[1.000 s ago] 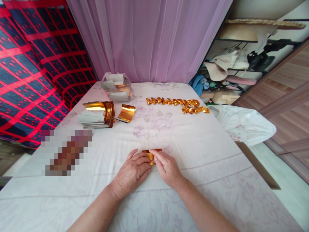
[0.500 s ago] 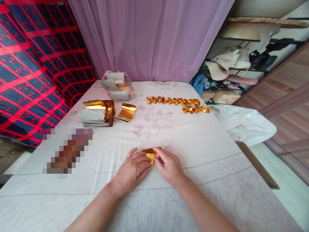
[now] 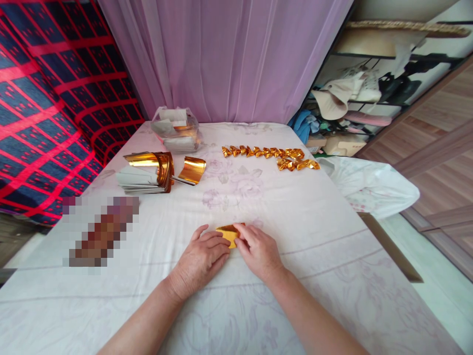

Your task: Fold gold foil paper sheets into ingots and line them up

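Note:
A small sheet of gold foil paper (image 3: pixel 232 237) lies partly folded on the table between my two hands. The fingers of my left hand (image 3: pixel 203 256) press down on its left end, with the thumb tucked low and the index finger slightly raised. Across from it, my right hand (image 3: pixel 260 250) pinches the right end between thumb and fingers, hiding that part. The foil's far edge looks turned up, darker than its bright near face.
A fanned stack of gold foil sheets (image 3: pixel 146 173) sits left of a loose foil sheet (image 3: pixel 192 170). Behind is a clear plastic bag (image 3: pixel 176 130) of papers. Folded gold pieces (image 3: pixel 264 152) form rows at the back right. A blurred patch (image 3: pixel 101 231) covers something at left.
Both hands stay on the foil paper with only slight finger movement. Its far edge appears a little more folded over. The whole view has shifted slightly.

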Available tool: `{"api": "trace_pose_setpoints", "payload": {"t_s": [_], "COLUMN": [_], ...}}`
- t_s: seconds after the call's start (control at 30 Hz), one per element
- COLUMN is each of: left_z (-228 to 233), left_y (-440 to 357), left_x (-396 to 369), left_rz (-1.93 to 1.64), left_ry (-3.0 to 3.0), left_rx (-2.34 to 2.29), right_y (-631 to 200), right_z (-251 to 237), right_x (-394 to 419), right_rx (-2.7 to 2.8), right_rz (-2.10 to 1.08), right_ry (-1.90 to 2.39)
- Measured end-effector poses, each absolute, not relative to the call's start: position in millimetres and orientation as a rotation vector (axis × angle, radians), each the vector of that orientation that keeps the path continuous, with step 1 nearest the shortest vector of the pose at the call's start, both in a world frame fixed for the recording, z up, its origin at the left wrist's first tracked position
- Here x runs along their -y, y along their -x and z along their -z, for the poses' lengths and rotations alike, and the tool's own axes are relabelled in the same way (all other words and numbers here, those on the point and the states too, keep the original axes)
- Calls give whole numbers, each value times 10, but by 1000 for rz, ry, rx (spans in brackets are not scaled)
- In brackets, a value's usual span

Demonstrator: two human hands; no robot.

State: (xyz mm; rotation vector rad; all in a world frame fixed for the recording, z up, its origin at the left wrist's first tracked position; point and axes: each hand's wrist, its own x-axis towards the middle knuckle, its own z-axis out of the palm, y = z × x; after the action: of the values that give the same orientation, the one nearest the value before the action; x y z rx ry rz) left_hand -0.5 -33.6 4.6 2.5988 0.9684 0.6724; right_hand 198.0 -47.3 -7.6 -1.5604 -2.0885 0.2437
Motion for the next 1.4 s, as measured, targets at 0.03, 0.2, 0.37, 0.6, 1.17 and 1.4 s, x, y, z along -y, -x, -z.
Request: {"api": "trace_pose_setpoints", "payload": {"t_s": [0.03,0.2,0.37,0.6,1.17,1.4], "left_z": [-41,-33,-40,-32,-59,-78], "left_y": [4,6,14,8,93,199], "left_x": [336,336,337,354,327,300], "left_rz": [-677,-683,-654,-615,-643,-652], "left_ry": [-2592,-2574,-2589,-2666,-2634,-2647], "left_rx": [-970,-973,-966,-963,-900,-938], "right_y": [-1991,-2061,-2121,-2060,-2309,-2308], "right_z": [76,91,89,-19,-13,-15], "right_x": [474,467,457,505,393,396], "right_rx": [2082,2062,2046,2108,2078,2058], "right_rz": [-239,-235,-207,-227,-705,-732], "right_ry": [1575,1603,1632,1681,1468,1464]}}
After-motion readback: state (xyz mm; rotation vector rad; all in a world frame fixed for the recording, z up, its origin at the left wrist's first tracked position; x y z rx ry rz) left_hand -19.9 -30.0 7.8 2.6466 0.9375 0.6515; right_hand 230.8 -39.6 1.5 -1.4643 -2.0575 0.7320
